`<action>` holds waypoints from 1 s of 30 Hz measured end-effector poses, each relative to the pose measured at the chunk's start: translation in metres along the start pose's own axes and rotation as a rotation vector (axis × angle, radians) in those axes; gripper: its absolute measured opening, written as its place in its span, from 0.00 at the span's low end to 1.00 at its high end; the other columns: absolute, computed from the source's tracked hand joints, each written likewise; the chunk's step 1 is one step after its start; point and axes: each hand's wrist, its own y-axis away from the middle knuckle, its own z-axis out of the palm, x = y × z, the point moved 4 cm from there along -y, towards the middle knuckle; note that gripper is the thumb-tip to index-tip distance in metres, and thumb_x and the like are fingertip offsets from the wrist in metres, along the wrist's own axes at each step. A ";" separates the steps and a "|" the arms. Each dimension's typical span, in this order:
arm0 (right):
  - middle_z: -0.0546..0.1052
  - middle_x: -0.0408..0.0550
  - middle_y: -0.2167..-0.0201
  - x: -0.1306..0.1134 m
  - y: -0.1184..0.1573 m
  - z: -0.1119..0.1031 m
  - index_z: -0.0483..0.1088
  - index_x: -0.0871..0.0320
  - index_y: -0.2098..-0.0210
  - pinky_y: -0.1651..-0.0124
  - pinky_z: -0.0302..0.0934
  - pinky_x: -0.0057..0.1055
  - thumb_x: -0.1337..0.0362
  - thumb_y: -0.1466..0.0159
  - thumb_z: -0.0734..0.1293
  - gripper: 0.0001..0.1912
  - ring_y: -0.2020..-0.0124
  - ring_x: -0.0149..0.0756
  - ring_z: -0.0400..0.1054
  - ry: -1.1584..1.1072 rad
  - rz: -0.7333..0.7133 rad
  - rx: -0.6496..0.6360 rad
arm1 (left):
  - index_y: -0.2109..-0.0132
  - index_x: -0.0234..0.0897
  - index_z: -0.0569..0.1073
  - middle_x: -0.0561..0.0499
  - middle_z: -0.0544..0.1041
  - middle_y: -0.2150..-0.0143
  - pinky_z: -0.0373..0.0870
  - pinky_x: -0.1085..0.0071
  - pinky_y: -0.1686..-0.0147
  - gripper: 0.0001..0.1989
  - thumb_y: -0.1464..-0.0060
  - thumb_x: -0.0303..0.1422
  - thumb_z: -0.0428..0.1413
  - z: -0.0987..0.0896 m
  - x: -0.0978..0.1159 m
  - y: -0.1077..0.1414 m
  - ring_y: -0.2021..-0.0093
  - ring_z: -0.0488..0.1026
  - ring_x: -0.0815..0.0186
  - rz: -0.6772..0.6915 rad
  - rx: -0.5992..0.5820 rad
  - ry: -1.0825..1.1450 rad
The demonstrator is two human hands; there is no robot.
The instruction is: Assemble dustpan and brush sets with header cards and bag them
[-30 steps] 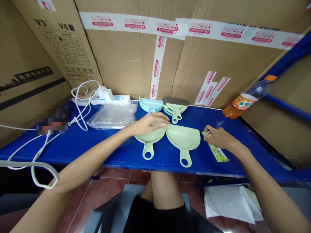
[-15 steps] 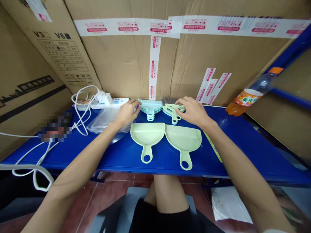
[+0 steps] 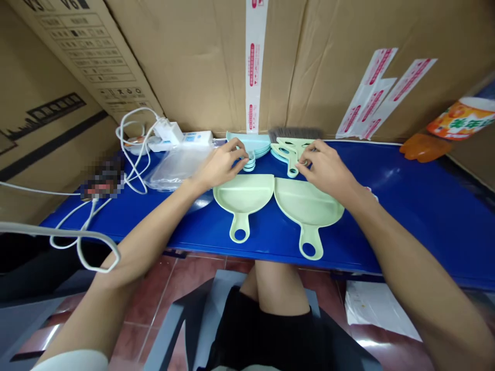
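The left hand (image 3: 224, 164) curls at blue dustpans (image 3: 249, 140), its grip unclear. The right hand (image 3: 327, 167) pinches a green brush (image 3: 299, 141). Two green dustpans (image 3: 243, 196) lie nearer, on the desk (image 3: 410, 206).

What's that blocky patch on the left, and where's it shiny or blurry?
Head view: big pixel squares hide whatever's there; head view: glare streaks the red floor tiles; head view: the drink bottle looks soft at the right edge, while the left light green dustpan looks clearer.

Stacked blue dustpans (image 3: 260, 142) beside brushes (image 3: 293, 160)
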 end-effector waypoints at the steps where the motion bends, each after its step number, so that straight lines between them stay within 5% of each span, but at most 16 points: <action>1: 0.74 0.64 0.42 -0.002 0.000 -0.003 0.83 0.61 0.51 0.38 0.71 0.51 0.62 0.24 0.64 0.16 0.48 0.53 0.76 -0.017 0.000 0.034 | 0.49 0.36 0.82 0.38 0.79 0.43 0.78 0.55 0.44 0.18 0.23 0.38 0.49 -0.002 0.001 0.000 0.49 0.80 0.53 -0.005 0.006 -0.001; 6: 0.75 0.63 0.34 -0.026 0.013 -0.028 0.78 0.56 0.37 0.39 0.73 0.50 0.56 0.18 0.56 0.23 0.44 0.53 0.77 -0.024 -0.001 0.241 | 0.49 0.35 0.82 0.40 0.81 0.46 0.77 0.60 0.54 0.16 0.25 0.35 0.50 -0.009 -0.011 -0.002 0.59 0.79 0.58 -0.090 0.099 0.029; 12: 0.82 0.60 0.34 -0.060 0.041 -0.030 0.78 0.54 0.45 0.42 0.74 0.44 0.51 0.15 0.52 0.25 0.42 0.50 0.82 0.067 -0.219 0.386 | 0.57 0.35 0.83 0.42 0.84 0.55 0.76 0.65 0.61 0.14 0.29 0.35 0.54 -0.018 -0.022 -0.004 0.64 0.79 0.61 -0.149 0.202 0.216; 17: 0.90 0.54 0.54 -0.061 0.052 -0.026 0.76 0.54 0.52 0.60 0.72 0.32 0.50 0.15 0.58 0.21 0.59 0.39 0.86 0.063 -0.385 0.772 | 0.57 0.38 0.86 0.46 0.88 0.59 0.80 0.66 0.57 0.13 0.28 0.40 0.60 -0.023 0.022 -0.004 0.60 0.85 0.60 0.087 0.014 0.537; 21: 0.90 0.50 0.57 -0.058 0.053 -0.034 0.75 0.54 0.52 0.64 0.69 0.31 0.56 0.16 0.63 0.12 0.63 0.36 0.86 0.046 -0.440 1.002 | 0.44 0.42 0.88 0.42 0.86 0.37 0.80 0.57 0.35 0.12 0.29 0.38 0.64 -0.006 0.051 0.003 0.36 0.84 0.51 0.294 -0.219 0.598; 24: 0.90 0.47 0.58 -0.062 0.054 -0.038 0.74 0.53 0.52 0.65 0.68 0.31 0.60 0.17 0.66 0.07 0.62 0.37 0.87 0.048 -0.516 1.063 | 0.35 0.43 0.85 0.41 0.78 0.27 0.73 0.54 0.25 0.20 0.28 0.40 0.64 0.009 0.056 0.009 0.23 0.72 0.48 0.344 -0.390 0.567; 30: 0.90 0.46 0.60 -0.064 0.052 -0.035 0.72 0.52 0.54 0.68 0.67 0.31 0.58 0.17 0.65 0.09 0.61 0.38 0.88 0.035 -0.517 1.026 | 0.34 0.46 0.85 0.43 0.77 0.25 0.77 0.56 0.31 0.19 0.26 0.43 0.62 0.009 0.054 0.012 0.27 0.77 0.47 0.302 -0.469 0.481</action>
